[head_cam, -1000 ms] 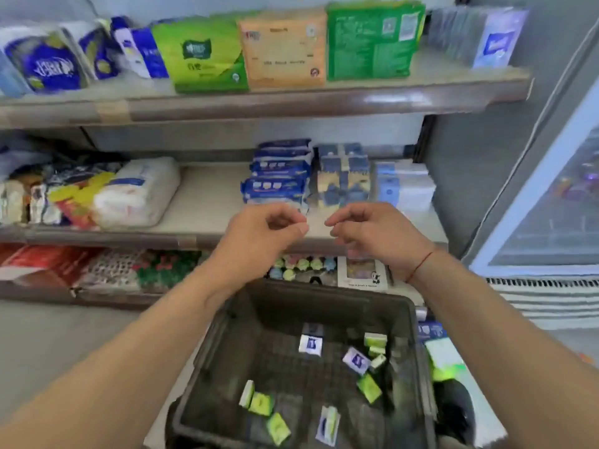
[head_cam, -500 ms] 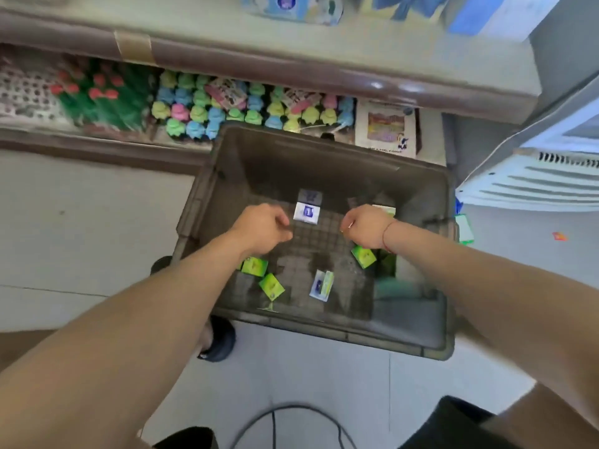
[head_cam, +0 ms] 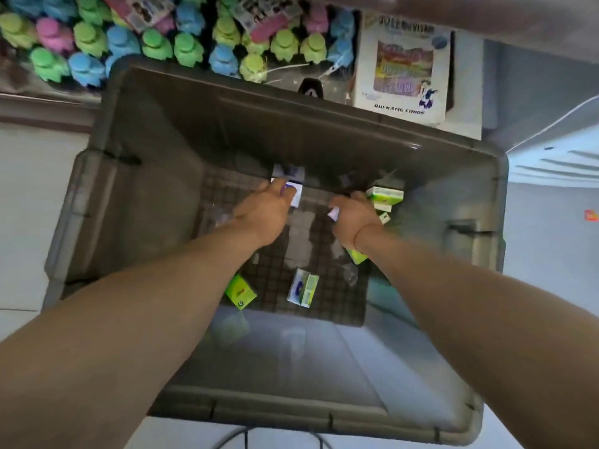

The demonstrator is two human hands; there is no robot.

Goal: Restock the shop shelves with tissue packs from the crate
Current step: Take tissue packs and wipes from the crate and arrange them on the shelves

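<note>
Left hand curls over white pack on crate floor. Right hand pinches purple pack, green packs just beside. Suggest thumb under each pack, lift straight, clear the wall.

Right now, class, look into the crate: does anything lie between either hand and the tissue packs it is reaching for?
Nothing visible does. The left hand curls over the white-and-purple pack by the far wall of the crate, and the right hand pinches a pale pack beside the green packs. The crate is open on top.
</note>
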